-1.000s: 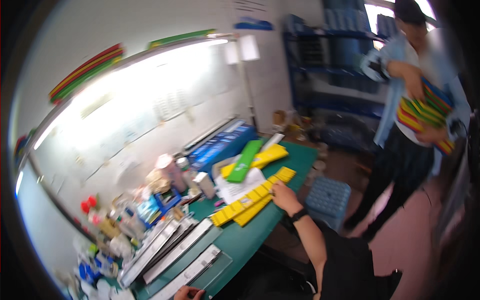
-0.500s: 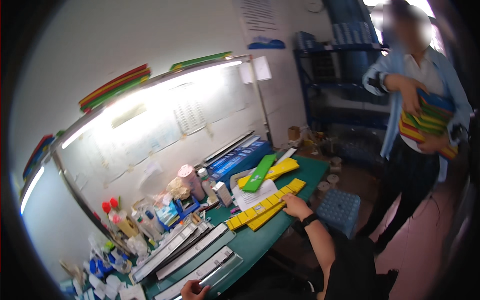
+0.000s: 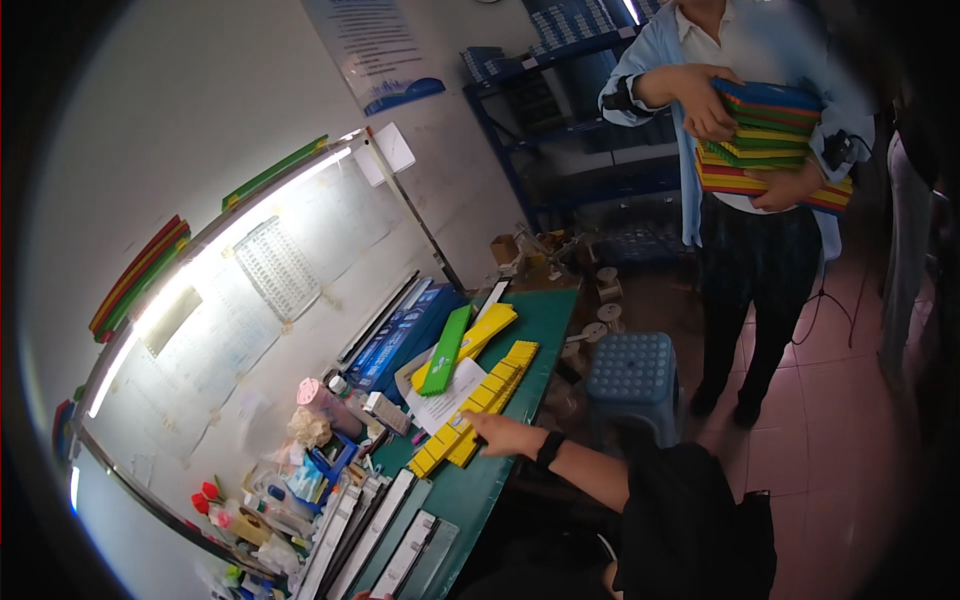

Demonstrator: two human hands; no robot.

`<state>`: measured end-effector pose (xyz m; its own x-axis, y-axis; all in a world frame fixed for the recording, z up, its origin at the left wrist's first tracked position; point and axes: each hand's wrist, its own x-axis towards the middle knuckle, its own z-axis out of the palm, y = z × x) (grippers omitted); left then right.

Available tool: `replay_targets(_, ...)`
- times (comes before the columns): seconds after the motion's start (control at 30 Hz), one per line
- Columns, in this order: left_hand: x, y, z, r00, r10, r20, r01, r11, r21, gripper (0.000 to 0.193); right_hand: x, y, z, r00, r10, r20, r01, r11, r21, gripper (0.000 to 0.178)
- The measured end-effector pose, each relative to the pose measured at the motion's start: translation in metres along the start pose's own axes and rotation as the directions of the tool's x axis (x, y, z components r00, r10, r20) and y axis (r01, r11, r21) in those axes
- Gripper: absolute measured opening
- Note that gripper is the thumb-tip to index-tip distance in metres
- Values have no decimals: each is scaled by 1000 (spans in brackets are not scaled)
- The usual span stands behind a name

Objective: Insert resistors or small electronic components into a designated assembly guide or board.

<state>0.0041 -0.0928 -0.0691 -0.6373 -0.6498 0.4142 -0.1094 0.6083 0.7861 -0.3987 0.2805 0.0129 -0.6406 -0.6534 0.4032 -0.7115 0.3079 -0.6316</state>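
My right hand reaches over the table's near edge to two overlapping yellow notched strips. Its index finger stretches out and its tip touches the upper strip near the middle; the other fingers are partly hidden. Of my left hand only a sliver shows at the bottom edge, beside a white strip in a clear sleeve; its fingers are out of sight. Behind the notched strips, a green strip lies across yellow ones, next to a printed paper sheet.
Bottles, a pink cup and a blue box crowd the green table's back. A blue stool stands at right. Beyond it, another person holds a stack of coloured strips. Blue shelves stand behind.
The view has swung right and down. My right hand has moved along the notched strips from their far right part toward the middle. My left hand has mostly slipped out of view.
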Motion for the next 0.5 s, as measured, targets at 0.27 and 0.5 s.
replay_targets(0.27,-27,38,-3,999,47,-1,-47,997,58,37,-1,-65,42,981,-147,125,173,958,-229,83)
replay_targets(0.5,-26,87,12,988,-151,24,152,963,-220,35,68,-226,-108,916,-346,-205,345,938,-43,97)
